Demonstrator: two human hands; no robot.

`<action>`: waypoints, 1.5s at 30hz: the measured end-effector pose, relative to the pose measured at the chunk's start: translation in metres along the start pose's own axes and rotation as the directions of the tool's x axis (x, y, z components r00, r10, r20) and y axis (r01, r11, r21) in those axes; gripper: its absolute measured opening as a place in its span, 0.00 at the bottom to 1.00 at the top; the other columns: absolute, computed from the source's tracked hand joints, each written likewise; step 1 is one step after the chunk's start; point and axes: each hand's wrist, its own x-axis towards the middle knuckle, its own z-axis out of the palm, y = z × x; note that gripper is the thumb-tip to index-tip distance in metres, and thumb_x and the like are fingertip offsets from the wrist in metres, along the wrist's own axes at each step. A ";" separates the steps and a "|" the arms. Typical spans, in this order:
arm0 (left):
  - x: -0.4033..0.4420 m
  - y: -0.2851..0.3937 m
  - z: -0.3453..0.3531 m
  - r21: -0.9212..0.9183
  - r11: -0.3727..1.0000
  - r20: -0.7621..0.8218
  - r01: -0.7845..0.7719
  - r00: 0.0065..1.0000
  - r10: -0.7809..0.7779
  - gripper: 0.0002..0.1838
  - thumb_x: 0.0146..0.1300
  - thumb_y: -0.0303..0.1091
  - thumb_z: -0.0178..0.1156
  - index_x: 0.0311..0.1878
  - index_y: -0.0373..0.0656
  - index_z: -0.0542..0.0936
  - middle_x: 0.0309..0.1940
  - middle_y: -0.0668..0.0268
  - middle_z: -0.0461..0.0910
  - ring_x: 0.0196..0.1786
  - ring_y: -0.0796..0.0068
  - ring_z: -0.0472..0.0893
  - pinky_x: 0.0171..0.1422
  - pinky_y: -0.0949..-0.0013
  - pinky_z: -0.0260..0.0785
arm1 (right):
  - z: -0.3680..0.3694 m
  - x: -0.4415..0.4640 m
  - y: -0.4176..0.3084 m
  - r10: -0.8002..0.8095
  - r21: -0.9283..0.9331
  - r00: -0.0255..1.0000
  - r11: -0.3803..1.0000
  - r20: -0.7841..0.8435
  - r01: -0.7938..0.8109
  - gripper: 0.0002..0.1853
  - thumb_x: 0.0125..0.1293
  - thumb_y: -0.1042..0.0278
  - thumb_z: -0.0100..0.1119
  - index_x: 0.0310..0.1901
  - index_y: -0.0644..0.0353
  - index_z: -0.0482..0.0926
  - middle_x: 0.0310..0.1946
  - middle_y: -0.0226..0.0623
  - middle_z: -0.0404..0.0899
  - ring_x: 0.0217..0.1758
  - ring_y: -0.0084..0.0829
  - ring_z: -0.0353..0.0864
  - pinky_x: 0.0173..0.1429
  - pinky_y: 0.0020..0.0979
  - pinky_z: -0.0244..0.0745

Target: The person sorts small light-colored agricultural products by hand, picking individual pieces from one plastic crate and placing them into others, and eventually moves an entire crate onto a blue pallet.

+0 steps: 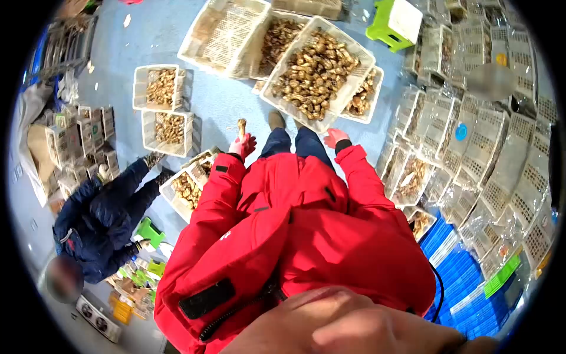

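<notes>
My left hand (243,146) is closed around a single mushroom (242,126), whose pale brown end sticks up from the fingers. On the right, my right hand (336,138) is close to the near corner of a large white crate (358,75); its fingers are loosely bent and no object shows in them. Whether it touches the rim is hard to tell. That crate is filled with brown mushrooms (317,72) and sits at an angle over other crates. Beside my left forearm stands another white crate of mushrooms (187,190).
Two smaller mushroom crates (167,128) stand at the left. An emptier crate (221,34) and a green stool (394,25) are ahead. Stacked plastic-wrapped crates (471,141) and blue stacks (471,283) line the right. A person in dark clothes (106,206) bends at the left.
</notes>
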 end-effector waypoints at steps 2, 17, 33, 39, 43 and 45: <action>0.013 0.025 0.055 0.068 0.998 0.124 -0.009 0.992 0.001 0.21 0.55 0.42 0.58 0.48 0.43 0.68 0.42 0.63 0.75 0.42 0.67 0.76 0.44 0.63 0.69 | 0.004 0.016 0.044 -0.103 -0.036 0.992 0.994 0.068 0.105 0.12 0.56 0.60 0.51 0.40 0.55 0.71 0.27 0.41 0.75 0.24 0.35 0.73 0.25 0.33 0.67; 0.053 -0.059 0.096 0.193 0.975 0.219 0.114 0.963 -0.156 0.29 0.55 0.52 0.55 0.55 0.44 0.67 0.47 0.66 0.73 0.48 0.71 0.74 0.50 0.68 0.66 | -0.041 0.171 -0.100 -0.273 -0.572 0.802 0.814 -0.531 -0.101 0.37 0.46 0.49 0.60 0.58 0.51 0.62 0.53 0.44 0.67 0.55 0.43 0.66 0.55 0.38 0.64; 0.064 -0.059 0.096 0.053 0.980 0.070 0.190 0.979 -0.194 0.28 0.55 0.53 0.55 0.53 0.43 0.69 0.48 0.62 0.73 0.49 0.69 0.74 0.52 0.67 0.66 | -0.127 0.241 -0.050 0.255 0.522 0.950 0.843 -0.180 -0.128 0.25 0.61 0.53 0.43 0.56 0.60 0.61 0.50 0.50 0.69 0.51 0.42 0.71 0.52 0.35 0.65; 0.068 -0.065 0.079 0.015 0.971 0.032 0.239 0.970 -0.240 0.28 0.56 0.51 0.55 0.55 0.43 0.67 0.50 0.61 0.72 0.49 0.68 0.74 0.51 0.67 0.66 | -0.096 0.281 -0.093 0.305 -0.284 0.771 0.803 -0.559 -0.524 0.30 0.48 0.41 0.55 0.41 0.62 0.75 0.43 0.49 0.75 0.47 0.41 0.74 0.49 0.36 0.67; 0.070 -0.071 0.070 0.017 0.960 -0.001 0.280 0.960 -0.280 0.29 0.56 0.52 0.54 0.55 0.42 0.67 0.50 0.61 0.72 0.51 0.66 0.73 0.52 0.65 0.66 | -0.103 0.314 -0.054 0.288 -0.352 0.889 0.840 -0.355 -0.413 0.29 0.49 0.38 0.54 0.35 0.61 0.78 0.23 0.39 0.78 0.29 0.35 0.77 0.36 0.36 0.68; 0.070 -0.070 0.076 0.020 0.956 -0.003 0.292 0.956 -0.292 0.28 0.56 0.51 0.54 0.55 0.42 0.68 0.50 0.61 0.72 0.51 0.66 0.73 0.52 0.65 0.66 | -0.104 0.301 -0.055 0.266 -0.305 0.903 0.877 -0.337 -0.372 0.26 0.51 0.41 0.53 0.34 0.61 0.77 0.18 0.37 0.76 0.20 0.32 0.74 0.28 0.32 0.67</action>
